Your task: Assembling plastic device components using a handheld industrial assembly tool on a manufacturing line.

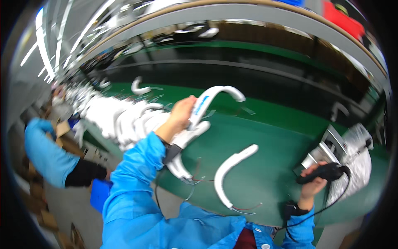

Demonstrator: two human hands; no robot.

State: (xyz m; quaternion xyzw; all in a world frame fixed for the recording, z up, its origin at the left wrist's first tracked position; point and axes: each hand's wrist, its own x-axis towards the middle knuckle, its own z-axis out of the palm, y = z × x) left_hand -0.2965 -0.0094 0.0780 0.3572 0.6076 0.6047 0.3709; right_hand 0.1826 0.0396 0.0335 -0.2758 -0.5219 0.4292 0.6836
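Observation:
My left hand is closed around a white curved band with a blue strip on its side, raised over the green bench. Under that wrist lies another white curved piece with thin wires at its end. Between my hands, a separate white C-shaped piece rests on the bench, red and pale wires trailing from its lower tip. At the right, my right hand grips a black corded handheld device, whose exact kind I cannot make out. It is beside a metal box-like fixture.
A long heap of white curved pieces covers the bench's left side. A clear plastic bag sits at the right. Behind the green bench runs a dark conveyor-like strip under a shelf. A person in blue is at far left.

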